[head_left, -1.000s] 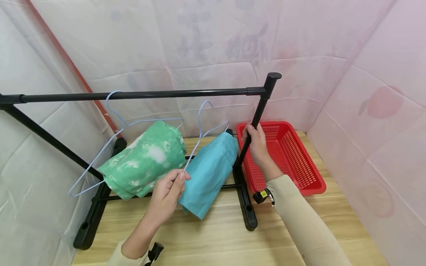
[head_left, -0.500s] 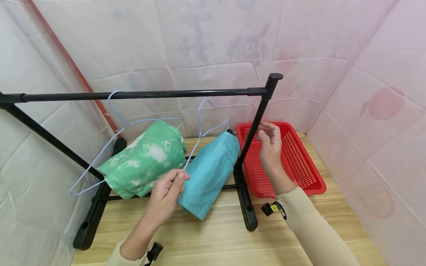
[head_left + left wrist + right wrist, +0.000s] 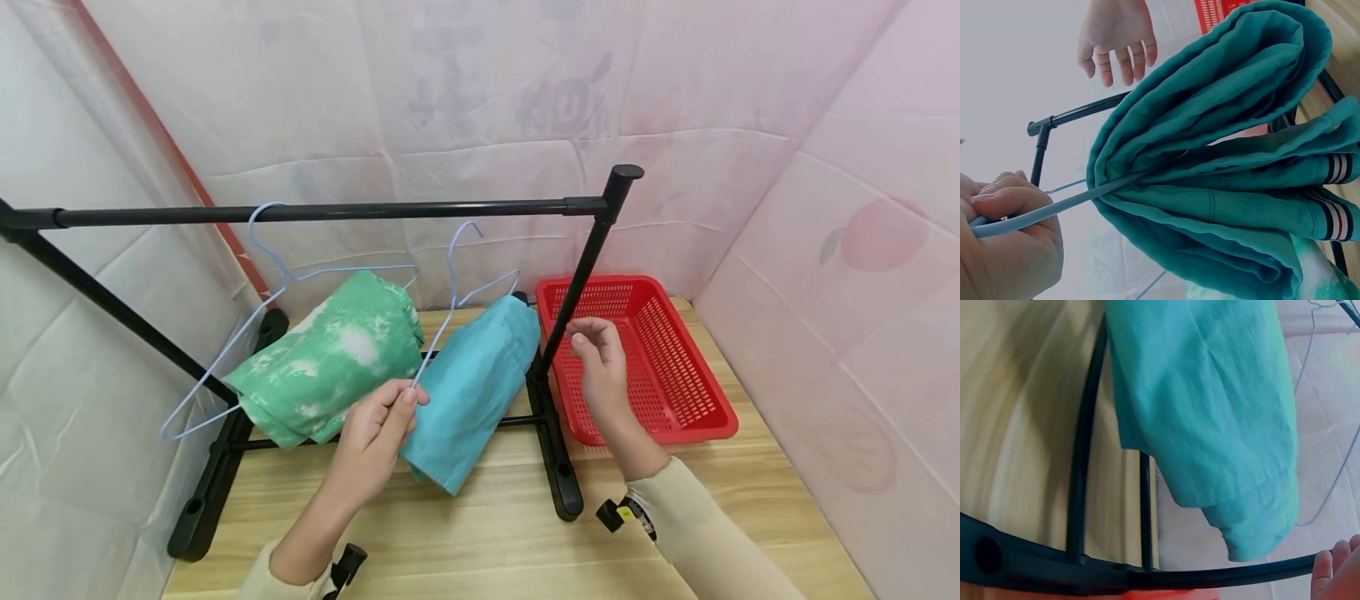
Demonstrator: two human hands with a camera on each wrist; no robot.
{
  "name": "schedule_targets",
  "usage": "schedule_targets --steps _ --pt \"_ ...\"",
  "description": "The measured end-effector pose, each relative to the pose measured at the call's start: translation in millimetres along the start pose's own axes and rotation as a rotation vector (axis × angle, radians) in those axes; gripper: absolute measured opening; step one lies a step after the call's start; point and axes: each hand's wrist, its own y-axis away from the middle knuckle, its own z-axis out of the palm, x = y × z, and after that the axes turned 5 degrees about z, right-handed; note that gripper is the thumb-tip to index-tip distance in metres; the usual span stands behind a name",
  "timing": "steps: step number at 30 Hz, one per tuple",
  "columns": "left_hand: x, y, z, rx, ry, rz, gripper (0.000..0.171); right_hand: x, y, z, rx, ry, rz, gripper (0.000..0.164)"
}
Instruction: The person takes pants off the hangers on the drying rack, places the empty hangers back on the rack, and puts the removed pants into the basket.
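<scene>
In the head view, a black clothes rack (image 3: pixel 315 214) stands on a wood-grain table (image 3: pixel 480 542); in front of its bar the left hand (image 3: pixel 378 433) pinches a pale-blue hanger (image 3: pixel 453 302) between thumb and fingers, the hook not on the bar, with a folded blue garment (image 3: pixel 472 392) draped over it. Just beside the rack's right upright, the right hand (image 3: pixel 606 371) holds nothing, its fingers loosely bent in front of a red basket (image 3: pixel 652 333), which sits to the right of the rack. From the rack's bar hangs a second hanger (image 3: pixel 286 279) carrying a green-and-white garment (image 3: pixel 330 358). Behind the rack, a pale sheet (image 3: pixel 465 75) bears faint grey lettering (image 3: pixel 566 107), too washed out to read, and right of the rack a red fruit print (image 3: pixel 885 236) shows on the sheeting. A yellow patch on the right wrist's black device (image 3: pixel 617 514) is too small to read. In the left wrist view, the blue garment hangs in front of the rack, its layers edged with dark, white and red striped bands (image 3: pixel 1338 215); the right hand's fingers point down, spread slightly. In the right wrist view, fingertips (image 3: pixel 1321 572) show at the rack's upright; whether they touch it I cannot tell.
</scene>
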Motion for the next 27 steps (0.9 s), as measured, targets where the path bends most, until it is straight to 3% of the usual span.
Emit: schedule_targets --steps 16,27 --pt "2.7 -1.3 2.0 -0.003 0.009 0.012 0.022 23 21 12 -0.160 0.032 0.141 0.036" --pt "4.9 -1.3 2.4 0.002 0.012 0.026 0.022 29 31 17 -0.159 0.040 0.219 0.039"
